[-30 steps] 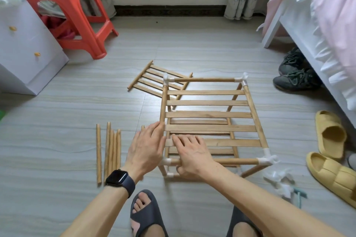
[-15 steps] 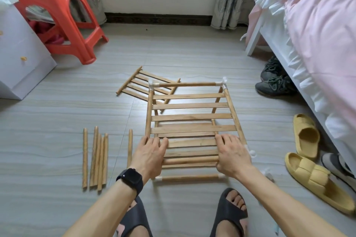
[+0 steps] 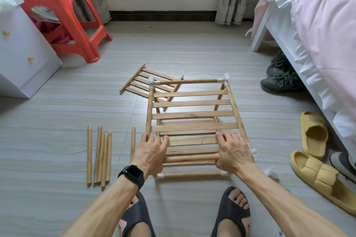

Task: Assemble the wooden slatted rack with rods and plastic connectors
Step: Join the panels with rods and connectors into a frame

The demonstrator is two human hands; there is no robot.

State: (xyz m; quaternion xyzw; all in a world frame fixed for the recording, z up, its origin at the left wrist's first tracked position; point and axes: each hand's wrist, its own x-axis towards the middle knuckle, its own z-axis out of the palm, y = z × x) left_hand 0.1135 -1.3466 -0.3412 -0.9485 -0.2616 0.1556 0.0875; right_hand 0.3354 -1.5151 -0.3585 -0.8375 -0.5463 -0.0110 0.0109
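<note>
The rack [image 3: 192,115] stands on the floor [image 3: 57,198], just ahead of the feet. The left hand [image 3: 149,152] and right hand [image 3: 234,153] grip its near end, fingers [image 3: 223,137] curled over a slat by the front rod [image 3: 190,158]. This looks like seating the upper tier in its connectors [image 3: 224,79]. The next move probably calls for standing the loose rods [image 3: 99,155] in the corner sockets.

Partly built light-wood slatted rack [image 3: 192,115] standing on the grey tiled floor [image 3: 57,121], held at its near end.

Left hand [image 3: 151,153] grips the near-left corner and right hand [image 3: 234,153] the near-right, fingers curled over the top frame. White plastic corner connectors [image 3: 225,80] join the far rods. A cluster of loose wooden rods [image 3: 100,155] lies left of the rack. A spare slatted wooden panel [image 3: 142,82] lies flat at the far-left corner.
</note>
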